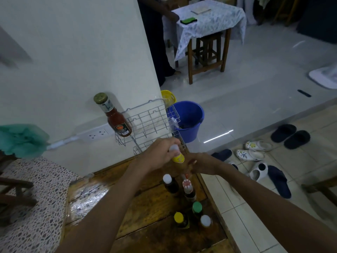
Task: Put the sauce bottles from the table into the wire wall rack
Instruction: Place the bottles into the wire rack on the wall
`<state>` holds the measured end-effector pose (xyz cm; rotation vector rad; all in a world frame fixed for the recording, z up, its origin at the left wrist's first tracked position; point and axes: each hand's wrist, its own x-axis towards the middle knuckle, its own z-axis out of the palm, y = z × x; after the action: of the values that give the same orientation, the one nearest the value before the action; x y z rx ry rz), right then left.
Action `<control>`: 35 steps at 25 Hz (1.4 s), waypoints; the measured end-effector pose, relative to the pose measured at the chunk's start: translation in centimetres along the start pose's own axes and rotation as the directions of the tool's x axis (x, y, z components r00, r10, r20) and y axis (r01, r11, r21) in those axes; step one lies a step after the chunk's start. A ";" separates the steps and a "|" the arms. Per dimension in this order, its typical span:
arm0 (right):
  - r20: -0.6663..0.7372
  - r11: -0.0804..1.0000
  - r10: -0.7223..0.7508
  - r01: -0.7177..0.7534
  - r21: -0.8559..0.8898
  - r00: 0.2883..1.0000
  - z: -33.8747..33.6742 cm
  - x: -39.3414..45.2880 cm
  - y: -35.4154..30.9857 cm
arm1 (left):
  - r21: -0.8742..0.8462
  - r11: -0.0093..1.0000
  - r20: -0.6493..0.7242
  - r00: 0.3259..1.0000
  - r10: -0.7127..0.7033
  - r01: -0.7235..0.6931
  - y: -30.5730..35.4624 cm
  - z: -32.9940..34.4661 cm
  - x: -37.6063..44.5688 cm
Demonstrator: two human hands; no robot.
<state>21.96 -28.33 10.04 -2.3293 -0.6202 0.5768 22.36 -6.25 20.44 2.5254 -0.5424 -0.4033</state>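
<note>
A wire wall rack (149, 123) hangs on the white wall, and a red sauce bottle with a gold cap (116, 119) stands in its left end. My left hand (160, 156) grips the neck of a white-capped bottle with a yellow label (177, 157), held just below the rack's right end. My right hand (202, 164) holds the same bottle lower down, on its brown body. Several more sauce bottles (187, 201) stand on the wooden table (142, 207), with white, red, green and yellow caps.
A blue bucket (189, 121) and a yellow container (168, 96) stand on the floor right of the rack. A power strip (96, 134) runs along the wall. Slippers and clogs (255, 152) lie on the tiles. A person stands by a cloth-covered table (206, 22) further back.
</note>
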 end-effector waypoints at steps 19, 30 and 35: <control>-0.474 0.984 -0.097 0.157 0.088 0.875 -7.8 16.1 -17.4 | 0.327 0.943 -0.350 0.935 0.064 0.058 -1.6 -24.4 -0.3; -0.504 0.986 -0.089 0.148 0.078 0.859 -5.9 17.9 -15.6 | 0.314 0.949 -0.424 0.894 0.144 -0.004 -5.9 -22.7 1.9; -0.516 0.987 -0.064 0.130 0.091 0.854 -5.4 17.6 -16.0 | 0.406 0.914 -0.507 0.838 0.202 0.025 -6.1 -20.8 1.7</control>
<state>34.39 -10.16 20.51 -2.1852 -0.4278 -0.0656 33.56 6.59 33.87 2.8048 -0.5518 0.5117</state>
